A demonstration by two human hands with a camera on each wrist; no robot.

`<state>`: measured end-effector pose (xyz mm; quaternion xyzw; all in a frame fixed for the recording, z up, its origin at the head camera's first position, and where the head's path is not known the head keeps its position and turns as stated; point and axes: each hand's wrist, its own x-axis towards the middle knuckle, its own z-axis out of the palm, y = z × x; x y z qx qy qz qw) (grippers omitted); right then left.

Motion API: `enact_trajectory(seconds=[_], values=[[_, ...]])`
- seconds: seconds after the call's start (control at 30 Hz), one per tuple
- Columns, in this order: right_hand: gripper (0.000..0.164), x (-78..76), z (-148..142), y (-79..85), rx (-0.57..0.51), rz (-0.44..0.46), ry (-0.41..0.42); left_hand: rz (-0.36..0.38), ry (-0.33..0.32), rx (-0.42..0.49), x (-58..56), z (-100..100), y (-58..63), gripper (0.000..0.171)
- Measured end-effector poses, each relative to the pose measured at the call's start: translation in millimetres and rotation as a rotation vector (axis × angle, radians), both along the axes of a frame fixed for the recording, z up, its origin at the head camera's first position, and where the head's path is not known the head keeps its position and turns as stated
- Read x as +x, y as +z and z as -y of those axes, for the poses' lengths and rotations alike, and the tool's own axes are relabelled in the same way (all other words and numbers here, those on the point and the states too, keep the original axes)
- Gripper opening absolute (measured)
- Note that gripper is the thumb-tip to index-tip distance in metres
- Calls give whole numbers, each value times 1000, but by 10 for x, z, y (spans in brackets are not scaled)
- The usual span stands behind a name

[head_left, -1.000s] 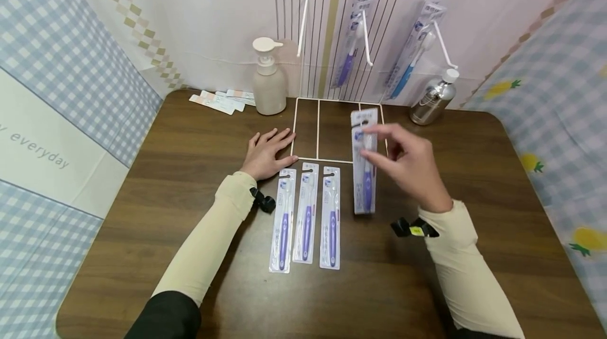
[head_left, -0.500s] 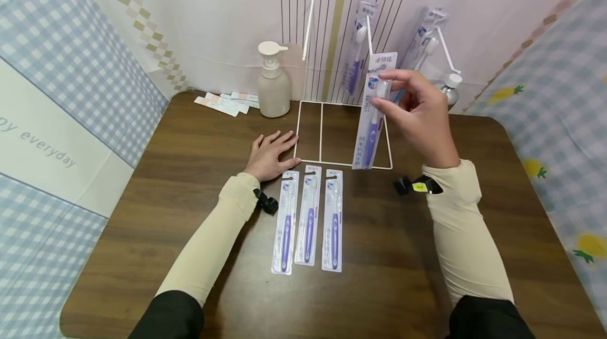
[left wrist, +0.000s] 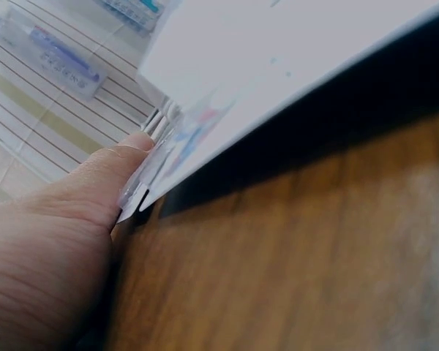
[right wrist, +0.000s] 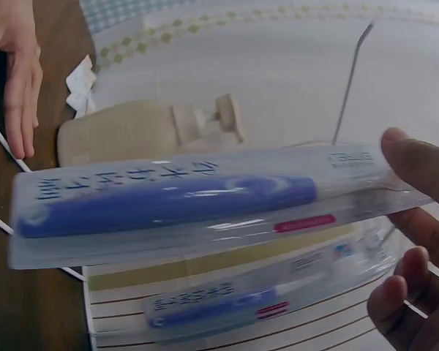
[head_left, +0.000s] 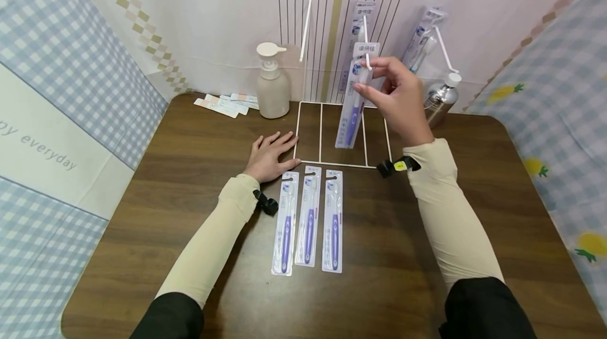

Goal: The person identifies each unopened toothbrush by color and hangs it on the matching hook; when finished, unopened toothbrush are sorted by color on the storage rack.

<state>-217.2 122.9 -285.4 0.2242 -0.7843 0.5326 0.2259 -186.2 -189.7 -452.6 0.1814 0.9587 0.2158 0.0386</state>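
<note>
My right hand pinches a packaged purple toothbrush near its top, thumb in front. The packet hangs tilted at the middle white hook, whose tip shows in front of the packet's top by the hanging hole. Behind it on that hook is another packaged purple toothbrush. Flat on the table, my left hand rests with spread fingers at the left edge of the white wire rack base. Three purple toothbrush packets lie side by side near it: left, middle, right.
A blue toothbrush packet hangs on the right hook. The left hook carries nothing. A beige pump bottle, a silver bottle and several paper strips stand or lie along the back of the table.
My right hand has lifted the toothbrush packet from low over the table up and back, then left to the middle hook's tip. My left hand has stayed in place.
</note>
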Motion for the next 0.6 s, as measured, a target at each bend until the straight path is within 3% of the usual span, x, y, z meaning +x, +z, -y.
enact_trajectory(seconds=[0.3,0.43,0.6], values=[[41,-551,114,10,-71,61,-14,1,13,-2,21,48,2,72],[39,-683,103,44,-80,93,-4,3,9,-1,19,37,-6,72],[37,-744,65,84,-86,129,5,-4,3,10,7,8,2,72]])
